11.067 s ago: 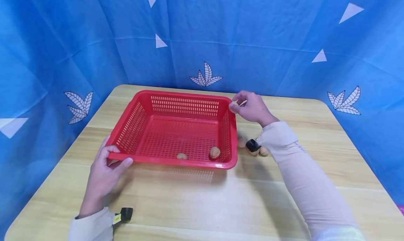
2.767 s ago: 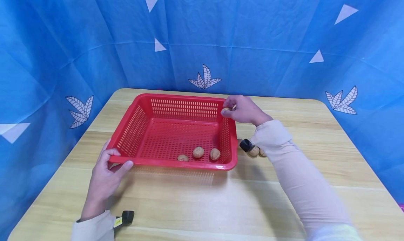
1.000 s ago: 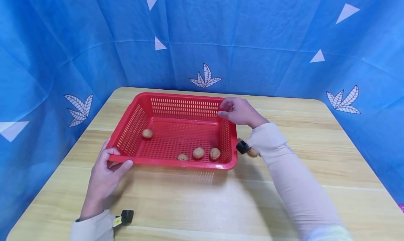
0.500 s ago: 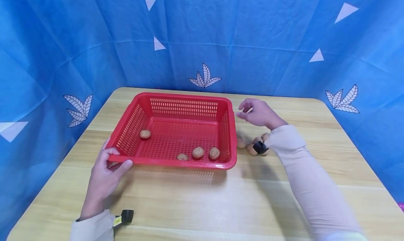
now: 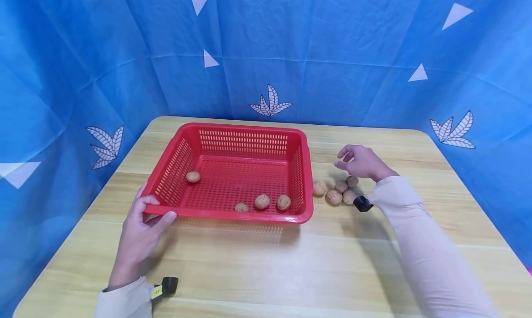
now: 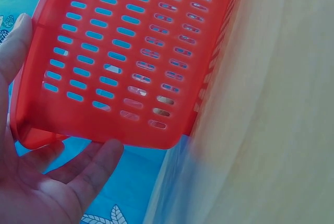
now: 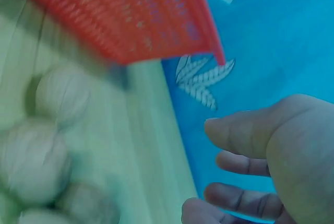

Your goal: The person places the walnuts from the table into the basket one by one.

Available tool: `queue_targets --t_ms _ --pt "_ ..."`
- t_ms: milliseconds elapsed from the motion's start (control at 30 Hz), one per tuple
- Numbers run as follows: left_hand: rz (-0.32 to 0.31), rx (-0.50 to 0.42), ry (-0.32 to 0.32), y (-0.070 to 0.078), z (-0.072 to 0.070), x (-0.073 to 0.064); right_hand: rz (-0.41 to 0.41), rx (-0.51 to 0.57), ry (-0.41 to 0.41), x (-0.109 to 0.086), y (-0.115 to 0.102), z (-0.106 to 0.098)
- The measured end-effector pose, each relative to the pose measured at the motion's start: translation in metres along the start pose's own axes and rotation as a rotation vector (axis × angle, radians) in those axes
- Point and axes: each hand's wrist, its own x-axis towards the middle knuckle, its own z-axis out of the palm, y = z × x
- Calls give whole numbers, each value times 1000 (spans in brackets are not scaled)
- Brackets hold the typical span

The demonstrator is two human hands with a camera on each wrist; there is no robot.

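A red plastic basket (image 5: 245,125) with slotted sides stands on the wooden table. My left hand (image 5: 139,237) grips its near left corner, thumb over the rim; in the left wrist view fingers (image 6: 96,174) reach under that corner. Several walnuts lie inside, three along the near side, with another walnut (image 5: 193,176) by the left wall. Right of the basket, more walnuts (image 5: 334,197) sit in a loose cluster on the table. My right hand (image 5: 363,163) hovers just behind that cluster, fingers loosely bent and apart, holding nothing. The right wrist view shows blurred walnuts (image 7: 34,161) beside it.
The wooden table (image 5: 266,267) extends toward me and to the right of the cluster. A blue curtain (image 5: 353,45) with white triangles and leaf prints hangs behind the table and at both sides. A small black camera (image 5: 363,203) sits at my right wrist.
A walnut left my right hand and now lies by the basket's left wall; another joined the near side earlier. My right hand has withdrawn rightward to the cluster. My left hand keeps its grip.
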Motion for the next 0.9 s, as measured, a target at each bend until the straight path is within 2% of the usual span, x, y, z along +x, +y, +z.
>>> queue_targets --t_ms 167,367,633,900 --pt "3 -10 4 -1 1 1 9 -17 -10 -3 19 2" --pt "-4 4 7 -1 1 1 46 -21 -33 -6 32 5" --pt "3 14 12 -2 0 1 82 -7 -96 -9 37 8" --pt "-17 20 4 1 -1 0 94 -16 -133 -9 43 13"
